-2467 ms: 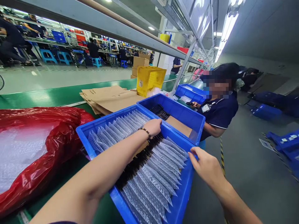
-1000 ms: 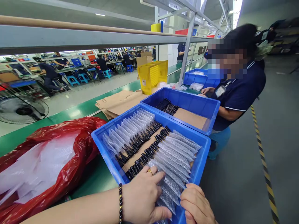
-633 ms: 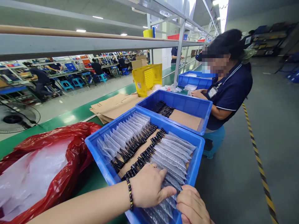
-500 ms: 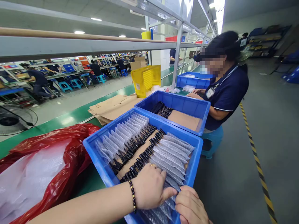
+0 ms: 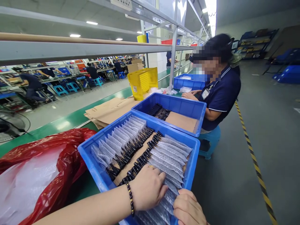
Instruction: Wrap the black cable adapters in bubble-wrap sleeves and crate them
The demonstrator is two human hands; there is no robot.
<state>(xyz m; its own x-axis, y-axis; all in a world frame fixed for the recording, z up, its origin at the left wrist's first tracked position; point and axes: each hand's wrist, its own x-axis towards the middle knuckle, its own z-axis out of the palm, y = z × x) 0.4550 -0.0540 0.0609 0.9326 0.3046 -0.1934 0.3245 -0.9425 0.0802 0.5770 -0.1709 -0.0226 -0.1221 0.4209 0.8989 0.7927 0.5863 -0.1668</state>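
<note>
The bubble-wrap sleeves (image 5: 168,162) lie overlapped in two rows inside your blue bin (image 5: 93,168) on the table (image 5: 70,120), long axes crosswise, black ends toward the middle. Your left hand (image 5: 146,189) presses flat on the near sleeves; your right hand (image 5: 187,209) curls at the bin's near edge, grip unclear. A second blue bin (image 5: 187,107) behind holds black parts (image 5: 159,111) on cardboard.

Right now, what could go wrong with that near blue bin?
The blue bin seems to overhang the green bench edge toward the aisle; pressing down there could tip it. The left hand and right hand push on the bubble-wrapped pieces, which could knock that row out of line.
</note>
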